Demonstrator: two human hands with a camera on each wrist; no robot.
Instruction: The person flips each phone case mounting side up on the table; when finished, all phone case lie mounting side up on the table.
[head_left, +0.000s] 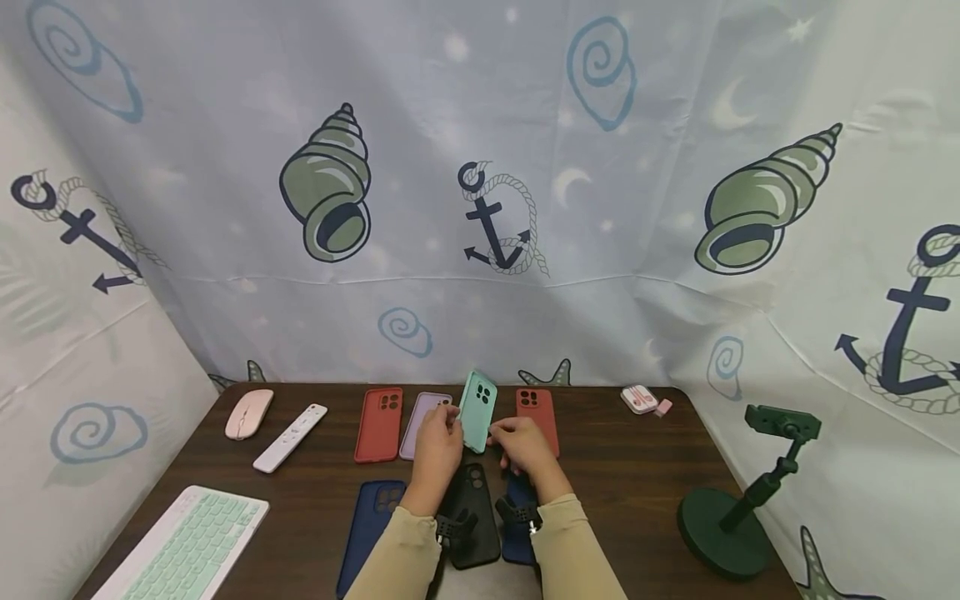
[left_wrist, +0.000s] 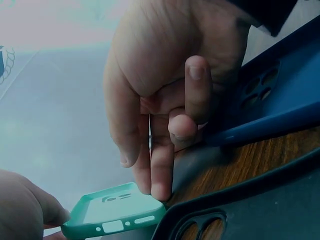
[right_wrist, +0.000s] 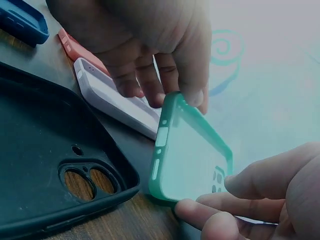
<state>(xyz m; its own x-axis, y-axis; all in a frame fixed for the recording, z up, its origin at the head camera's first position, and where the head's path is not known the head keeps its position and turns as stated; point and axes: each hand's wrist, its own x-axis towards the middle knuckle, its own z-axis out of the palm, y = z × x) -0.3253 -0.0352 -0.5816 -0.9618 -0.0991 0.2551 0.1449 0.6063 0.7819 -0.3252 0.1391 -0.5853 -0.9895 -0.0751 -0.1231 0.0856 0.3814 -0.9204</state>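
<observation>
The mint green phone case (head_left: 477, 412) is tilted up off the table between my two hands, its camera cutouts toward the top in the head view. At its left edge my left hand (head_left: 438, 446) pinches it between thumb and fingers. My right hand (head_left: 528, 454) holds the opposite edge with thumb (right_wrist: 260, 175) and fingers. In the right wrist view the hollow inside of the case shows. Below the hands lies a black phone case (head_left: 472, 521), and under my right wrist a dark blue phone case (head_left: 517, 533), partly hidden.
Red (head_left: 378, 425) and lilac (head_left: 412, 425) cases lie left of the hands, another red case (head_left: 546, 417) right. A blue case (head_left: 369, 525), keyboard (head_left: 191, 546), remote (head_left: 290, 437) and mouse (head_left: 249, 414) are leftward. A green stand (head_left: 723, 533) and white earbud case (head_left: 639, 399) are rightward.
</observation>
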